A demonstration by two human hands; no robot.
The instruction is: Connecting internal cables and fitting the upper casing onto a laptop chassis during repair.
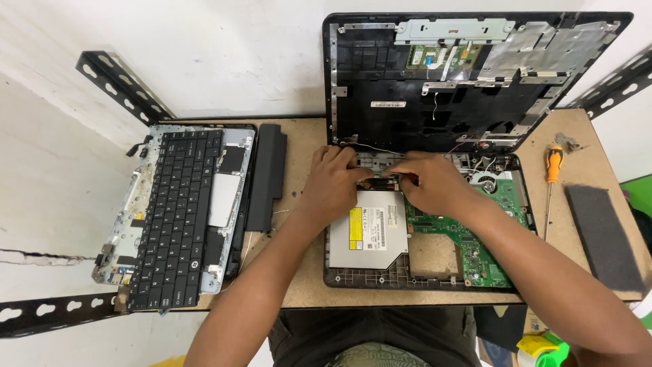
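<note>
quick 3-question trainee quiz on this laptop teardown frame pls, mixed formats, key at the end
1. True or false: the orange-handled screwdriver is in the person's right hand.
2. Which lies immediately right of the detached keyboard? A) long black battery B) grey foam pad C) silver optical drive
3. Fill in: both hands, left hand included, meet at the rear edge of the open laptop base, just above the ____.

Key: 1 false, it lies on the table; 2 A; 3 silver optical drive.
</note>
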